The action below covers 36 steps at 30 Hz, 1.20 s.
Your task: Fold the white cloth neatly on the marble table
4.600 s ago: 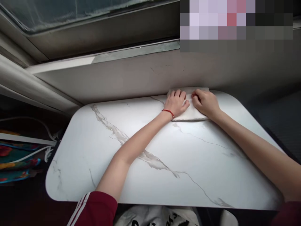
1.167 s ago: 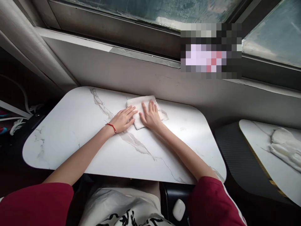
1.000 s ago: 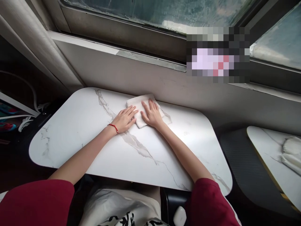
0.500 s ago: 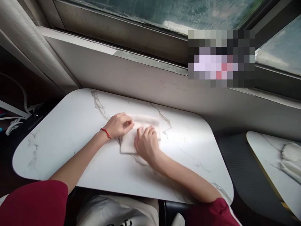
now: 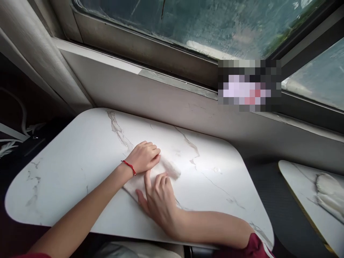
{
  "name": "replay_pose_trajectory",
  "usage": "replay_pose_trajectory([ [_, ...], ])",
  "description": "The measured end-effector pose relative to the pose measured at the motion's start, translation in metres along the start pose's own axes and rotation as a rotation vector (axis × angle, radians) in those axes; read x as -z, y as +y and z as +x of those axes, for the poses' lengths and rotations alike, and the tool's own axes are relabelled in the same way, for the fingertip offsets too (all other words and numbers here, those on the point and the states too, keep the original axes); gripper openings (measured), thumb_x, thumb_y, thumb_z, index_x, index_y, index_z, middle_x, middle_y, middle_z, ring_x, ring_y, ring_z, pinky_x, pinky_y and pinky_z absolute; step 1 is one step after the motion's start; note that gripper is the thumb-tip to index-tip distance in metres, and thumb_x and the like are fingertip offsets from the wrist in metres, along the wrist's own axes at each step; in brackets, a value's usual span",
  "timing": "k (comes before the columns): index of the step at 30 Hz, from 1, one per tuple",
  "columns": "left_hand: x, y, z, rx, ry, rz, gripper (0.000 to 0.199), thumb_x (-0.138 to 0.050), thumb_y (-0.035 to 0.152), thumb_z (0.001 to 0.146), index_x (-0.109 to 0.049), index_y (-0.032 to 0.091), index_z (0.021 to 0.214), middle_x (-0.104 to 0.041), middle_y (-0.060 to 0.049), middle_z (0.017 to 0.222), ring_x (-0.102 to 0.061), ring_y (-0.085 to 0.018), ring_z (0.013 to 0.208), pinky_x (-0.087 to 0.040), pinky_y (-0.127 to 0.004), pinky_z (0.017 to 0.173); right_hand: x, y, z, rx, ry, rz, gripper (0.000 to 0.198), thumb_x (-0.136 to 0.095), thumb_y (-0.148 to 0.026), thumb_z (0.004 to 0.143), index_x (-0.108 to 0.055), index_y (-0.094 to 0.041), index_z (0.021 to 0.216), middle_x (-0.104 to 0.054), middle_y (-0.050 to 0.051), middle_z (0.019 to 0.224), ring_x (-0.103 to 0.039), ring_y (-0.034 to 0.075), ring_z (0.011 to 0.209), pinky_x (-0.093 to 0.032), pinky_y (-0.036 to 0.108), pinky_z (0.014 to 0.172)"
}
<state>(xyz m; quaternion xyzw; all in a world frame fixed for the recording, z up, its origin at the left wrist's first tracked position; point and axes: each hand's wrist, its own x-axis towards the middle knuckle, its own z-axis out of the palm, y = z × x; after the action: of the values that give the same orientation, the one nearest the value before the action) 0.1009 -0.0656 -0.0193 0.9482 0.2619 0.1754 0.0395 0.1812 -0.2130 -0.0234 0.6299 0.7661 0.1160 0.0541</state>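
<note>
Where the dark gap at the far left shows pale cords point(image 5: 10, 132) hanging by the curtain point(image 5: 34, 53), the marble-patterned table point(image 5: 67, 172) begins, its rounded white top veined in grey and pushed up against the wall under the window point(image 5: 188, 21). Moving right along the top, the person's left forearm comes in from the lower left, a red string bracelet point(image 5: 128, 166) around the wrist. The left hand point(image 5: 143, 157) sits knuckles up, fingers curled loosely under, their tips resting on the far left edge of a white folded cloth point(image 5: 172, 168); whether they pinch the fabric or only press on it I cannot tell. The cloth lies flat on the table between the two hands, blurred, with only its right end and a strip on its left side showing clear of them. Just nearer the table's front edge, the right hand point(image 5: 158, 200) is laid palm down with the fingers spread and stretched forward over the near part of the cloth, pressing on it, nothing gripped. The two hands are close together, almost touching. The right forearm runs off along the front edge to a dark red sleeve point(image 5: 252, 245). Further right, past a dark gap, a second marble table point(image 5: 301, 182) carries another white cloth point(image 5: 330, 190), well apart from both hands.
</note>
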Motion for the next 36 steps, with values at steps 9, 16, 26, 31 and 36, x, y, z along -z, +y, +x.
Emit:
replay_pose_trajectory([
  [9,-0.004,-0.065,-0.008,0.604,0.124,0.107,0.032,-0.037,0.03,0.1,-0.06,0.013,0.115,-0.066,-0.017,0.12,-0.06,-0.031,0.117,-0.049,-0.045,0.1,-0.035,-0.004,0.14,0.001,0.066,0.232,0.071,-0.046,-0.033,0.098,-0.031,0.006,0.155,-0.034,0.041,0.152,-0.041,0.05,0.141,-0.034,0.063,0.107],
  [16,-0.013,-0.104,-0.021,0.758,0.272,0.168,0.045,-0.037,0.04,0.1,-0.058,0.011,0.128,-0.056,-0.024,0.142,-0.05,-0.037,0.138,-0.042,-0.052,0.112,-0.036,-0.013,0.206,0.152,0.055,0.352,0.087,-0.05,-0.047,0.095,-0.012,-0.007,0.163,-0.002,0.027,0.168,-0.007,0.045,0.155,-0.022,0.057,0.118],
  [26,0.005,-0.123,-0.031,0.791,0.176,0.137,0.049,-0.035,0.038,0.099,-0.056,0.012,0.134,-0.054,-0.02,0.149,-0.047,-0.033,0.141,-0.039,-0.051,0.115,-0.039,-0.019,0.213,0.185,0.131,0.401,0.067,-0.038,-0.039,0.1,-0.028,-0.01,0.16,-0.017,0.025,0.167,-0.014,0.041,0.155,-0.022,0.056,0.118],
  [31,0.026,-0.121,-0.03,0.806,0.064,0.09,0.044,-0.033,0.032,0.1,-0.058,0.016,0.133,-0.056,-0.016,0.148,-0.049,-0.031,0.139,-0.04,-0.05,0.114,-0.045,-0.025,0.209,0.174,0.202,0.385,0.064,-0.027,-0.037,0.104,-0.028,-0.003,0.158,-0.022,0.027,0.165,-0.02,0.041,0.153,-0.023,0.055,0.118],
  [36,0.049,-0.102,-0.028,0.884,-0.064,0.09,0.043,-0.035,0.033,0.099,-0.059,0.014,0.13,-0.064,-0.016,0.138,-0.054,-0.03,0.135,-0.043,-0.046,0.111,-0.033,-0.043,0.192,0.147,0.18,0.364,0.067,-0.032,-0.035,0.103,-0.027,0.004,0.157,-0.025,0.032,0.161,-0.026,0.046,0.15,-0.027,0.058,0.115],
])
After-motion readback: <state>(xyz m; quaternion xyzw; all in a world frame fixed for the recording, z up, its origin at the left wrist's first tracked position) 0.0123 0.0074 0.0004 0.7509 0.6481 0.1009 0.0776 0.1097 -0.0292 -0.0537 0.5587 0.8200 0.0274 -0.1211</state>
